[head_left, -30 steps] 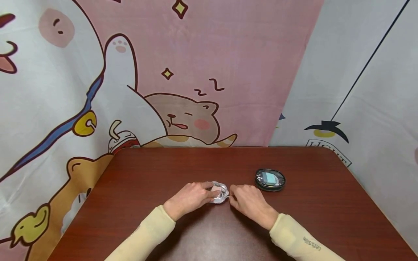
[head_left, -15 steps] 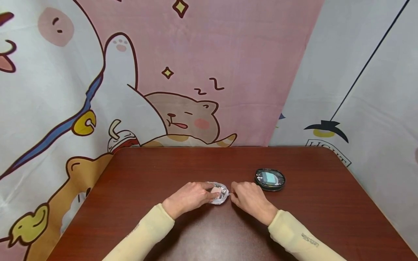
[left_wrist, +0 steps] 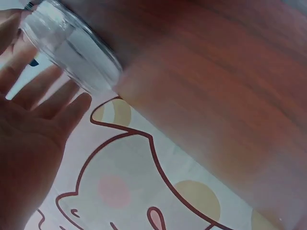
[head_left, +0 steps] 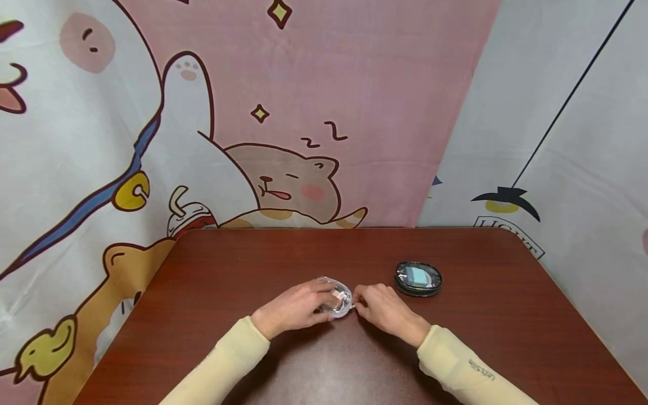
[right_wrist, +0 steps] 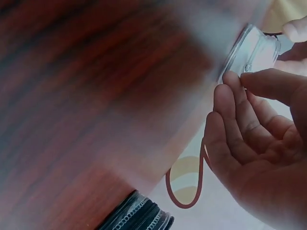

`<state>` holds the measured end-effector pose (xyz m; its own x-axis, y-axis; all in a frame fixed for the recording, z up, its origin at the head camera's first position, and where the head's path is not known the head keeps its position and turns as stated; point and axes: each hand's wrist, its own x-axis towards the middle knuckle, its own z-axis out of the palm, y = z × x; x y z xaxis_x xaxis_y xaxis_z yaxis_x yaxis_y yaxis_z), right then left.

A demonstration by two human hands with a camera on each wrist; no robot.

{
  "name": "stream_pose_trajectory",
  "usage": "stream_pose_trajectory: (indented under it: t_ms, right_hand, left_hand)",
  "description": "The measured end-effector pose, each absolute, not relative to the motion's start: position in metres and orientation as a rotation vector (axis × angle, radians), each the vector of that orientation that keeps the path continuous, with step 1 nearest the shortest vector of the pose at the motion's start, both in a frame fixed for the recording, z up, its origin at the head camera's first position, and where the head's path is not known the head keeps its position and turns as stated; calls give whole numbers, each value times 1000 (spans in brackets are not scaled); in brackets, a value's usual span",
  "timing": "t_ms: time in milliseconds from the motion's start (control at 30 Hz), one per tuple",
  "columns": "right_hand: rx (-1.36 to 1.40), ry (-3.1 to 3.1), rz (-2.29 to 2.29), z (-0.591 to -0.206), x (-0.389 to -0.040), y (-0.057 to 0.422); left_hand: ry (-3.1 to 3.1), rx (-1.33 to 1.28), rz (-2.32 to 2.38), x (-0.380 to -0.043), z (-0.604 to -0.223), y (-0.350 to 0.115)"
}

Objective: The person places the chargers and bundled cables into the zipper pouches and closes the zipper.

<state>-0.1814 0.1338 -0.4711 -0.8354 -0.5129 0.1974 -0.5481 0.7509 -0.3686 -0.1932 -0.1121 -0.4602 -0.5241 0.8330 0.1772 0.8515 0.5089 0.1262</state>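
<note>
A small clear oval zip pouch (head_left: 346, 298) with a whitish rim lies on the brown table in the head view. Something pale inside it is partly covered by fingers. My left hand (head_left: 298, 305) holds the pouch from the left, fingers over its top and thumb at the near side. At its right end, my right hand (head_left: 387, 312) pinches the small zipper pull (head_left: 353, 306) between thumb and forefinger. The left wrist view shows the pouch's clear side wall (left_wrist: 84, 52) beside the fingers. In the right wrist view, the right fingertips (right_wrist: 231, 79) meet at the pouch's edge.
A black-edged oval zip pouch (head_left: 418, 279) with a clear top and a light blue item inside sits behind the right hand. The brown table (head_left: 243, 253) ends at a cartoon-printed cloth backdrop (head_left: 385, 112).
My left fingers have shifted from pressing the pouch's middle to spreading over its top, the thumb moving to the near side. The right hand moved slightly right, then back left. The black-edged pouch stayed put.
</note>
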Motion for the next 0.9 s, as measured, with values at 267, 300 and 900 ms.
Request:
stream_pose_trajectory:
  t_ms: [267, 300, 900]
  right_hand:
    - [858, -2856, 636, -474, -178, 130]
    - [858, -2852, 637, -475, -178, 129]
    - [799, -2840, 491, -472, -172, 129]
  left_hand:
    - [-2626, -1335, -295, -190, -462, -100]
    - [-2626, -1333, -294, -190, -463, -99]
    - [-2722, -1334, -169, -188, -461, -91]
